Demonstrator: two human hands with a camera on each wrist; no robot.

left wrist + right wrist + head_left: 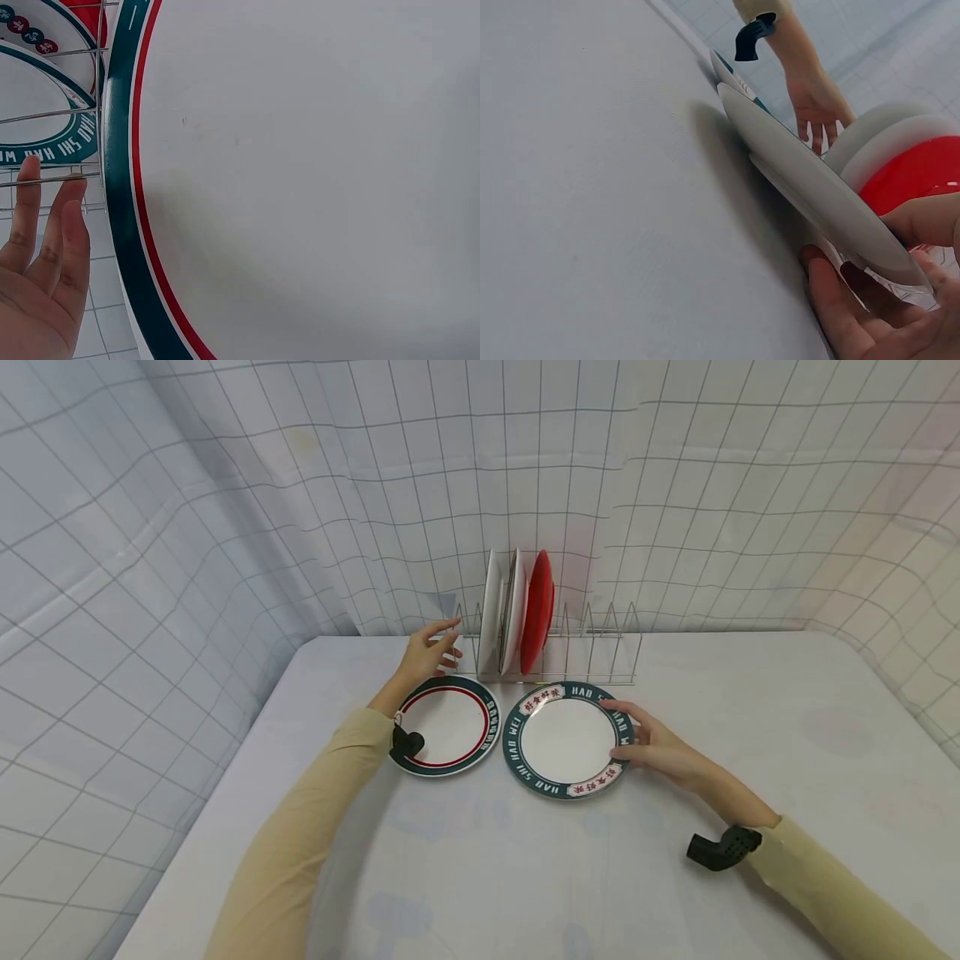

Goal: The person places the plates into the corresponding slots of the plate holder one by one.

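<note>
My right hand grips the right rim of a white plate with a green lettered border. In the right wrist view, the thumb lies over that plate and several fingers are under it. My left hand is by the left end of the wire dish rack, fingers spread and holding nothing. Its fingertips overlap the rack's wires in the left wrist view. Below the left wrist lies a second plate, white with a green border and a red ring.
Two white plates and a red plate stand upright in the rack's left half. Behind the rack hangs a white grid-patterned curtain. A white cloth covers the table.
</note>
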